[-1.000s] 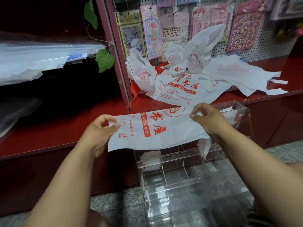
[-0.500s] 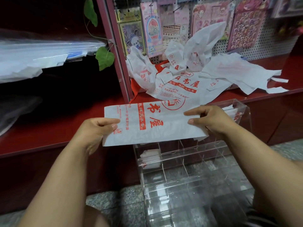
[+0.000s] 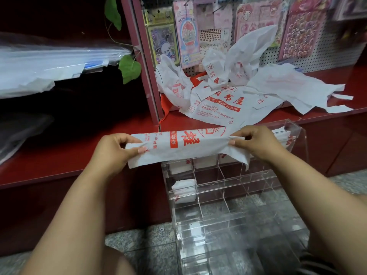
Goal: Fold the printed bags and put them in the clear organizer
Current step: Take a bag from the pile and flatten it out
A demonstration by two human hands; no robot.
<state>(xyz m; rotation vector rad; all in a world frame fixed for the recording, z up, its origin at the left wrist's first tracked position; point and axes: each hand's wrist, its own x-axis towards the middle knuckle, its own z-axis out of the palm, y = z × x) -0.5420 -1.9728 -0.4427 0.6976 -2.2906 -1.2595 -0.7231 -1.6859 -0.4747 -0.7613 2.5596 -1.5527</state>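
Both hands, left hand (image 3: 117, 148) and right hand (image 3: 251, 142), pinch the printed bag (image 3: 186, 147) ends; keep edges aligned (strip taut) before creasing.

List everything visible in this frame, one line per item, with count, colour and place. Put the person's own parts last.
folded bag: one, white with red print, a long strip stretched between both hands above the organizer
loose bags: a heap, count unclear, white with red print, on the red shelf
clear organizer: one, transparent, gridded, below the shelf edge
stored bags: several small white folds, in the organizer's upper-left compartments
red shelf: one, dark red, spanning the view
pegboard: one, white, behind the heap
sticker packs: several, mostly pink, hung on the pegboard
leaves: two, green, upper left
plastic sheets: a stack, clear, far left
left hand: pinches the strip's left end
right hand: pinches the strip's right end
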